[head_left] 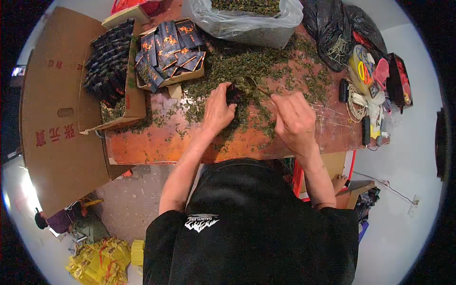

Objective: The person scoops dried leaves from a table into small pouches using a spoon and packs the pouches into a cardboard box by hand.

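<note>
Over the heap of dried green leaves on the reddish wooden table, my left hand is closed around a small dark packet. My right hand pinches the handle of a metal spoon. The spoon's bowl, with leaves at it, is beside the packet's upper end. Whether the spoon touches the packet is too small to tell. Loose leaves lie around both hands.
An open carton of upright dark packets stands left, beside a shallow box of more packets. Behind the heap is a clear plastic bag of leaves. Scissors and cord are at right. Another person is at lower left.
</note>
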Action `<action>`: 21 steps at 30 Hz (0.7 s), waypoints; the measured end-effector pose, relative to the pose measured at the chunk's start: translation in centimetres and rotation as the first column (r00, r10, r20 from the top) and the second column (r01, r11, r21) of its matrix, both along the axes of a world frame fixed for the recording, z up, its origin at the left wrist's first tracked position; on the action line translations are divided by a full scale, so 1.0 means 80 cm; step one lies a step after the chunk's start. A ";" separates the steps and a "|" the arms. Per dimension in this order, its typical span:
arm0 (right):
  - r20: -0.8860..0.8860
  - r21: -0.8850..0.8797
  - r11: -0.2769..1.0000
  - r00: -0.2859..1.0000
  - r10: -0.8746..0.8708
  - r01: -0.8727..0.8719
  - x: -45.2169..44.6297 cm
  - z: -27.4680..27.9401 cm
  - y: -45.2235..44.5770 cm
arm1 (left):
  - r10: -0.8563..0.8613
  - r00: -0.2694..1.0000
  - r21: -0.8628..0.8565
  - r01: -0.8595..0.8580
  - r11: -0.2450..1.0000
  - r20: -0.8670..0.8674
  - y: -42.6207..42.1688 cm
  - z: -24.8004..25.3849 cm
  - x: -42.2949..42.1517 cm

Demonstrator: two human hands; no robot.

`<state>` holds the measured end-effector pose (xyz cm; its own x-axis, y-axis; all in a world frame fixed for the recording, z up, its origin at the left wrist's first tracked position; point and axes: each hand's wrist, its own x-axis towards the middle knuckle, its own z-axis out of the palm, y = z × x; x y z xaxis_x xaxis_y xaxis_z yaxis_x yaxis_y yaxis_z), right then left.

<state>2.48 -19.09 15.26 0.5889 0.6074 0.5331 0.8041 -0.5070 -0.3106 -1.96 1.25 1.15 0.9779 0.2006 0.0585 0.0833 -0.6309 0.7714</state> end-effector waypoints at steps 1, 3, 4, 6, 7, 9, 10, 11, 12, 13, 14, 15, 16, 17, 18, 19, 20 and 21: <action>0.011 -0.001 1.000 1.000 0.005 -0.005 0.000 0.003 0.000 | -0.003 1.000 0.007 0.003 1.000 0.000 0.000 0.001 0.001; 0.031 -0.003 1.000 0.999 0.013 -0.013 0.000 0.007 -0.003 | -0.007 1.000 -0.009 0.006 1.000 -0.023 0.002 -0.001 0.001; 0.022 -0.004 1.000 1.000 0.000 0.000 0.000 0.008 -0.004 | -0.010 0.999 -0.018 0.009 1.000 -0.035 0.003 -0.002 0.001; 0.004 -0.005 1.000 1.000 -0.027 0.027 0.000 0.008 -0.006 | -0.011 0.998 -0.046 0.008 0.999 -0.056 0.004 0.000 0.000; 0.005 0.006 0.999 0.999 -0.045 0.045 0.000 0.010 -0.006 | -0.012 0.998 -0.060 0.008 0.998 -0.066 0.004 0.001 -0.001; 0.010 0.028 0.996 0.996 -0.084 0.084 0.000 0.022 -0.004 | 0.006 0.999 -0.064 -0.008 0.998 -0.032 0.003 0.001 -0.001; 0.012 0.027 0.995 0.995 -0.100 0.100 -0.001 0.030 -0.003 | 0.014 1.000 -0.068 -0.015 0.998 -0.014 0.002 -0.001 -0.001; 0.015 0.024 0.993 0.993 -0.118 0.118 -0.004 0.040 -0.003 | 0.008 1.000 -0.055 -0.006 0.998 0.027 0.003 -0.004 -0.002; 0.021 0.022 0.990 0.990 -0.137 0.137 -0.006 0.049 -0.002 | 0.020 1.000 -0.083 -0.021 0.996 -0.018 0.004 -0.002 -0.002; 0.018 0.033 0.992 0.992 -0.126 0.125 -0.008 0.057 -0.002 | 0.029 0.998 -0.110 -0.036 0.993 -0.063 0.004 0.003 -0.001; 0.015 0.042 0.993 0.993 -0.114 0.114 -0.011 0.064 -0.002 | 0.035 0.993 -0.137 -0.050 0.989 -0.109 0.004 0.005 -0.001; 0.013 0.052 0.993 0.995 -0.104 0.103 -0.014 0.073 -0.003 | 0.038 0.996 -0.133 -0.049 0.990 -0.085 0.005 -0.001 -0.002; -0.029 0.075 0.995 0.997 -0.071 0.073 -0.018 0.084 -0.004 | 0.042 0.990 -0.131 -0.059 0.990 -0.132 0.007 0.000 -0.002; -0.070 0.098 0.994 0.997 -0.038 0.045 -0.025 0.097 -0.006 | 0.044 0.983 -0.129 -0.068 0.989 -0.178 0.009 0.002 -0.003; -0.111 0.122 0.992 0.994 -0.006 0.019 -0.032 0.109 -0.008 | 0.045 0.973 -0.127 -0.075 0.989 -0.226 0.011 0.001 -0.004; -0.116 0.146 0.989 0.992 0.040 -0.023 -0.039 0.121 -0.011 | -0.017 0.998 0.097 0.011 0.995 0.052 0.017 -0.009 -0.007; -0.130 0.192 0.979 0.987 0.092 -0.066 -0.045 0.132 -0.014 | 0.019 1.000 0.037 -0.018 0.999 -0.022 0.019 -0.016 -0.012; -0.141 0.238 0.965 0.979 0.145 -0.109 -0.051 0.142 -0.017 | 0.053 0.994 -0.019 -0.055 0.998 -0.097 0.018 -0.010 -0.014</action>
